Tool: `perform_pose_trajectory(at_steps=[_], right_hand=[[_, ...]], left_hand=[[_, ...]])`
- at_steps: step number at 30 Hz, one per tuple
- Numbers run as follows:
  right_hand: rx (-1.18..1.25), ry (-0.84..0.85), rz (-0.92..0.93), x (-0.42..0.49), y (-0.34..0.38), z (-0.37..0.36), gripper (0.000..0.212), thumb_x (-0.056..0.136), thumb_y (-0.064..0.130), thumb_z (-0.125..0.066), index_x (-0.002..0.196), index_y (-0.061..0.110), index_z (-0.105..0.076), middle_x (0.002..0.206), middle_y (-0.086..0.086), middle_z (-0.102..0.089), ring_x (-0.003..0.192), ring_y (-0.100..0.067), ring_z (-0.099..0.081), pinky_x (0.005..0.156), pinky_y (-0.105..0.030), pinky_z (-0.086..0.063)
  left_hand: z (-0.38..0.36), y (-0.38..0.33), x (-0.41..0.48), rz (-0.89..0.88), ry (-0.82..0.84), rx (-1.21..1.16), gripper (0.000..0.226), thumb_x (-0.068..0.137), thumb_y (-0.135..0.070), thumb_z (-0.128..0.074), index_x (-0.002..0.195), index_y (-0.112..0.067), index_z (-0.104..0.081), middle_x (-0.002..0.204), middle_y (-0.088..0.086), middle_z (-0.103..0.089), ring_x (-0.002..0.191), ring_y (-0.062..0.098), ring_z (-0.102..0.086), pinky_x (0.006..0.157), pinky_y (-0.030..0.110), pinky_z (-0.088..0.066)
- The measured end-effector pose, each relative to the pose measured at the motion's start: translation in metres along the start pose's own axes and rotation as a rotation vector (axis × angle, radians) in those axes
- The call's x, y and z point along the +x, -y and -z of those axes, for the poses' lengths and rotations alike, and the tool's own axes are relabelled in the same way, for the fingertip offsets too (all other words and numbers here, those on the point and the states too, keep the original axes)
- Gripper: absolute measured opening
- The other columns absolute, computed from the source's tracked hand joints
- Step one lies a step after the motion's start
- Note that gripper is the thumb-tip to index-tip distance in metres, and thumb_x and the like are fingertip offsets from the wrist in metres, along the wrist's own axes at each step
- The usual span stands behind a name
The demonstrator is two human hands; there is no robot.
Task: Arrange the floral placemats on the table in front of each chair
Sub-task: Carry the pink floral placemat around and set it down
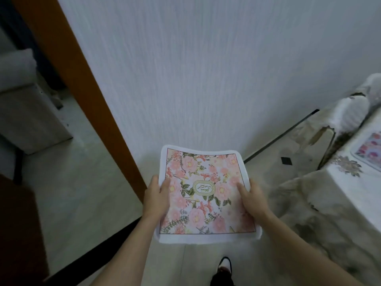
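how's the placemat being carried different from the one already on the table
The carried placemat is held in the air over the floor by the left hand and right hand; the placemat on the table lies flat, untouched. The carried one shows peach-pink flowers and a central oval emblem; the table one looks pinker-purple and is cut off by the frame edge. Both are floral with pale borders.

Placemat (pixel 203 190) matt, perhaps cloth; wall (pixel 185 69) ribbed.

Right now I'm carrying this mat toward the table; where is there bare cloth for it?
Bare tablecloth shows nearside of the placemat already laid, past the embroidered flower. The far end by the chair is taken. Both hands, left hand and right hand, hold the pink mat.
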State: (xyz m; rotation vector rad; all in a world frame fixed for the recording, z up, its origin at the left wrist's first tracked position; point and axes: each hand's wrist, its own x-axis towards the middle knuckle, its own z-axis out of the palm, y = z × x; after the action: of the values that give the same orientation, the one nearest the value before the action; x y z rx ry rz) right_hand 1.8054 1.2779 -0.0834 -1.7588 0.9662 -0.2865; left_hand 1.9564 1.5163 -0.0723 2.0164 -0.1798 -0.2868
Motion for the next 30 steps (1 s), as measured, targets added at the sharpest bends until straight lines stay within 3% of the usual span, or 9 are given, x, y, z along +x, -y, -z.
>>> perform_pose_trajectory(at_steps=[3,10,13,18,22,27,30], right_hand=[[-0.010,-0.057,-0.019,0.025,-0.001,0.014,0.016,0.097,0.038,-0.052,0.108,0.025,-0.051,0.103,0.001,-0.068,0.087,-0.014,-0.066,0.082,-0.045,-0.056],[0.012,-0.199,-0.048,0.118,-0.004,0.069,0.040,0.093,0.054,-0.052,0.113,0.020,-0.053,0.098,0.003,-0.067,0.086,-0.016,-0.067,0.071,-0.038,-0.057],[0.015,-0.256,-0.067,0.174,0.001,0.109,0.034,0.093,0.053,-0.052,0.105,0.022,-0.052,0.097,0.003,-0.066,0.086,-0.018,-0.067,0.075,-0.043,-0.058],[0.042,-0.376,-0.091,0.255,0.004,0.186,0.030,0.093,0.050,-0.054,0.104,0.023,-0.052,0.097,0.004,-0.065,0.086,-0.017,-0.066,0.078,-0.047,-0.058],[0.048,-0.465,-0.113,0.297,0.002,0.241,0.026,0.094,0.047,-0.054,0.099,0.022,-0.051,0.095,0.001,-0.065,0.083,-0.019,-0.066,0.075,-0.049,-0.058],[0.081,-0.555,-0.121,0.331,0.000,0.293,0.029,0.094,0.046,-0.053,0.111,0.021,-0.052,0.102,0.000,-0.066,0.088,-0.020,-0.067,0.075,-0.047,-0.059],[0.061,-0.617,-0.140,0.351,-0.002,0.319,0.024,0.095,0.045,-0.053,0.102,0.022,-0.051,0.095,0.001,-0.063,0.083,-0.017,-0.064,0.071,-0.044,-0.057]], left_hand=[[-0.029,-0.018,0.031,-0.006,0.067,0.017,0.015,0.098,-0.046,-0.049,0.087,-0.036,-0.052,0.082,-0.003,-0.070,0.065,0.015,-0.071,0.059,0.049,-0.061],[-0.128,-0.075,0.117,-0.082,0.223,0.034,0.015,0.098,-0.045,-0.048,0.090,-0.034,-0.054,0.084,0.001,-0.071,0.066,0.017,-0.072,0.058,0.045,-0.062],[-0.184,-0.115,0.157,-0.130,0.254,0.077,0.016,0.099,-0.043,-0.048,0.089,-0.032,-0.053,0.081,0.001,-0.071,0.060,0.008,-0.069,0.054,0.034,-0.060],[-0.281,-0.184,0.215,-0.215,0.383,0.153,0.019,0.099,-0.047,-0.046,0.095,-0.030,-0.052,0.080,0.002,-0.071,0.066,0.021,-0.071,0.058,0.047,-0.060],[-0.353,-0.228,0.248,-0.242,0.468,0.085,0.014,0.098,-0.047,-0.049,0.094,-0.034,-0.053,0.085,0.000,-0.073,0.065,0.012,-0.072,0.059,0.044,-0.062],[-0.423,-0.270,0.274,-0.296,0.535,0.053,0.013,0.097,-0.047,-0.050,0.094,-0.035,-0.054,0.085,-0.003,-0.073,0.064,0.006,-0.071,0.055,0.038,-0.061],[-0.461,-0.293,0.289,-0.331,0.581,0.061,0.014,0.097,-0.046,-0.050,0.094,-0.033,-0.055,0.087,-0.002,-0.073,0.067,0.006,-0.071,0.061,0.040,-0.062]])
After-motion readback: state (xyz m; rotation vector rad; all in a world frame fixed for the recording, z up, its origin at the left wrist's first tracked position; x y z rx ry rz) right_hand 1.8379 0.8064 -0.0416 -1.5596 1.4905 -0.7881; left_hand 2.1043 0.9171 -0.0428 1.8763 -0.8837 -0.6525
